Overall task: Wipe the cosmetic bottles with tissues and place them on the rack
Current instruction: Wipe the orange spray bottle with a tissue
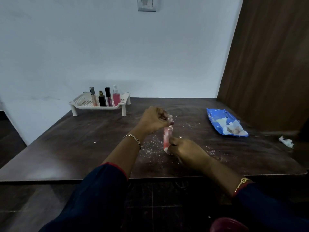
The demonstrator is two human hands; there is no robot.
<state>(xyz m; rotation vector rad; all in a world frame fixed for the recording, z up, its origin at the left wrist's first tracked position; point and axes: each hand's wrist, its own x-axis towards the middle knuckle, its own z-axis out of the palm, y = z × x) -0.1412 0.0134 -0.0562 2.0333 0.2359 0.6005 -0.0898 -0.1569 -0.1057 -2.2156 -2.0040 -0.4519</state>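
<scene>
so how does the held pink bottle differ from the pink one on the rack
The rack bottle stands untouched in the rack; the held bottle is gripped between left hand and right hand. The rack bottle's spray top shows; the left hand hides the held bottle's top. Both are pink and upright.

Dark wooden table point(66, 148) with white crumbs point(151, 147), pale wall point(117, 47) behind, switch plate point(147, 4) above.
</scene>
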